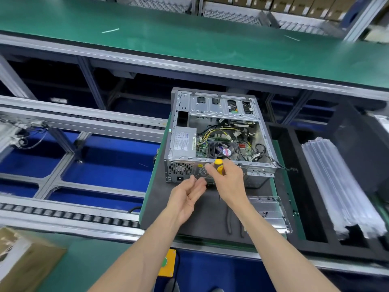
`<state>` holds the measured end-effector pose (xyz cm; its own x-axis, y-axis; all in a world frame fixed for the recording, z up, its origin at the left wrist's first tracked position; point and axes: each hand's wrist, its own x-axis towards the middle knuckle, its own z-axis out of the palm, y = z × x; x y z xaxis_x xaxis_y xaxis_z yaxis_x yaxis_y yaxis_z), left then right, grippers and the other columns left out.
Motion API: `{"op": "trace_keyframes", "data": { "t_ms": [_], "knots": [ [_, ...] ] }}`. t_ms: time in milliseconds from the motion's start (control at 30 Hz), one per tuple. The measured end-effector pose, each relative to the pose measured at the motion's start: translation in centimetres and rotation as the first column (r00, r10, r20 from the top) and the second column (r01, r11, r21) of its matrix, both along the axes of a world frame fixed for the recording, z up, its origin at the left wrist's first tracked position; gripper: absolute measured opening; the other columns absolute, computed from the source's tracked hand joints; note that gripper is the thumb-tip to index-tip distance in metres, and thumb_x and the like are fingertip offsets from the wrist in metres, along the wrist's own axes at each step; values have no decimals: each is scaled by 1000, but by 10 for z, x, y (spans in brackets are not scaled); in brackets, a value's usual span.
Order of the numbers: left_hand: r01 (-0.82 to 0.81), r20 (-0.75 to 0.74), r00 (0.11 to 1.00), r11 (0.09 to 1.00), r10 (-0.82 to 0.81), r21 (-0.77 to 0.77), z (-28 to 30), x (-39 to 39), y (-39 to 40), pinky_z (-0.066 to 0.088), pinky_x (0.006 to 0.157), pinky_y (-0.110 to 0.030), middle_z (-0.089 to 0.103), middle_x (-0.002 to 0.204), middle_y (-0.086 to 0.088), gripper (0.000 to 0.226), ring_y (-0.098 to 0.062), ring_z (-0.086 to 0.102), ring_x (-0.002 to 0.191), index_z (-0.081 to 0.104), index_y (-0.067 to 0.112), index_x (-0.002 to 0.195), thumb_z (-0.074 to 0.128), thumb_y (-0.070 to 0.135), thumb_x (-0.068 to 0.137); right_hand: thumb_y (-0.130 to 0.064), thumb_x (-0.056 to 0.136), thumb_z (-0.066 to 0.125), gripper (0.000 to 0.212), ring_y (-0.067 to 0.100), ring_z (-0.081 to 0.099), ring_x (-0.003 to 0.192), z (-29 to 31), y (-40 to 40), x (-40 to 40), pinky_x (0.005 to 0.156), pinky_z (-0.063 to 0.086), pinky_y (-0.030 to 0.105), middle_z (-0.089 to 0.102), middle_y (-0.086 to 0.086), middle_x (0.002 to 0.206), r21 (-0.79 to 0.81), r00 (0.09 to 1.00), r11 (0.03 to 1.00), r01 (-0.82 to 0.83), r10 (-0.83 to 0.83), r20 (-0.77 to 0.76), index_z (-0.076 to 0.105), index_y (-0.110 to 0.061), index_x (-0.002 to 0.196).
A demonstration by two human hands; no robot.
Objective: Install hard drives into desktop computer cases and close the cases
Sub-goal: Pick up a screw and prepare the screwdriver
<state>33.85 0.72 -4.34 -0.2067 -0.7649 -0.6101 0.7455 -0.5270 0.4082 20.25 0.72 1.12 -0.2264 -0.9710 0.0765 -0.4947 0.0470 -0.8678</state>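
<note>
**A:** Assembly line station: green conveyor belt (189, 39) behind, roller rails (84, 121) on my left, and the desktop case (214, 135) lying on its side on a dark mat (202, 207) on the surface. What's your status?

**B:** Side panel is off, so the case is open on top. Power supply (183, 141) is rear-left, the CPU fan (223, 150) is mid-board, and the drive cage (219, 106) sits at the far end. I can't see a hard drive seated in the cage from this angle. A metal bracket (267, 211) lies flat on the mat, near my right forearm, apart from the case.

**A:** Hands?

**B:** My right hand (227, 175) is wrapped around a yellow-handled screwdriver (219, 166), held at the case's rear edge. The tip is hidden behind my fingers, so I can't tell if it's on a screw. My left hand (187, 197) is relaxed, palm up, holding nothing, just below the rear panel.

**A:** Any advice for the step?

**B:** My guess is it's rear-panel screw work. I'd put the left hand flat on the case to stop it sliding on the mat. Seat the tip square before turning and keep the shaft in line with the screw, or it cams out. Mind the loose black cable (280, 165) hanging over the right rim: tuck it in before any panel closes, or it gets pinched.

**A:** Pliers?

**B:** A black-handled pair (229, 220) is on the mat between my forearms, untouched.
</note>
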Motion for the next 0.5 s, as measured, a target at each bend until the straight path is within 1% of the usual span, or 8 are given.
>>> {"op": "trace_keyframes", "data": {
  "t_ms": [100, 167, 200, 267, 333, 400, 467, 500],
  "knots": [
    [-69, 57, 996, 997, 67, 39, -5, 4, 6, 59, 74, -35, 74, 100, -25, 11, -28, 76, 86, 62, -4, 104, 57, 6, 100, -63, 87, 58, 43, 8, 44, 58, 0, 3, 4, 56, 32, 32, 45, -7, 62, -32, 984, 999, 23, -29, -177, 48, -31, 60],
    [-113, 82, 991, 991, 107, 69, -9, 7, 9, 56, 79, -37, 73, 99, -23, 11, -28, 73, 89, 61, -5, 106, 57, 4, 100, -71, 85, 53, 54, 9, 44, 55, 1, 6, 6, 53, 32, 32, 47, -7, 54, -20, 961, 997, 79, -81, -264, 42, -28, 55],
    [-126, 89, 989, 989, 119, 80, -10, 7, 10, 54, 83, -38, 71, 100, -23, 11, -29, 72, 90, 61, -5, 106, 57, 4, 100, -69, 87, 55, 59, 11, 42, 51, 2, 7, 7, 52, 32, 33, 45, -6, 48, -24, 964, 996, 90, -93, -250, 39, -23, 53],
    [-139, 91, 987, 986, 131, 95, -10, 7, 11, 52, 88, -39, 69, 101, -23, 11, -28, 70, 91, 60, -6, 104, 56, 4, 101, -53, 91, 62, 57, 14, 38, 49, 4, 10, 7, 54, 36, 37, 43, -5, 44, -58, 985, 995, 80, -88, -151, 41, -18, 52],
    [-145, 68, 988, 984, 139, 101, -10, 5, 12, 51, 90, -39, 70, 99, -23, 12, -29, 70, 91, 61, -7, 102, 56, 4, 101, -32, 91, 67, 38, 21, 50, 51, 4, 16, 5, 57, 45, 38, 55, -1, 49, -76, 995, 992, 97, -99, -11, 56, -13, 60],
    [-150, 30, 989, 984, 148, 92, -8, 2, 12, 53, 86, -38, 72, 93, -22, 13, -28, 70, 91, 62, -6, 100, 56, 5, 101, -21, 86, 68, 16, 25, 61, 51, 2, 24, 3, 54, 51, 34, 65, 6, 57, -22, 978, 995, 100, -94, 188, 63, -12, 74],
    [-172, -13, 985, 982, 174, 76, -5, -1, 10, 55, 79, -38, 72, 93, -21, 12, -27, 71, 92, 62, -4, 99, 51, 2, 102, -13, 84, 69, 7, 28, 67, 52, -4, 34, 1, 49, 49, 28, 70, 10, 63, 54, 942, 997, 52, -67, 330, 63, -10, 81],
    [-185, -40, 981, 980, 188, 67, -4, -1, 9, 55, 78, -38, 72, 94, -20, 14, -26, 72, 90, 61, -3, 100, 48, 1, 103, -10, 83, 69, 7, 29, 68, 52, -8, 39, 0, 47, 46, 28, 72, 11, 65, 93, 932, 995, 24, -56, 357, 62, -8, 82]
  ]
}}
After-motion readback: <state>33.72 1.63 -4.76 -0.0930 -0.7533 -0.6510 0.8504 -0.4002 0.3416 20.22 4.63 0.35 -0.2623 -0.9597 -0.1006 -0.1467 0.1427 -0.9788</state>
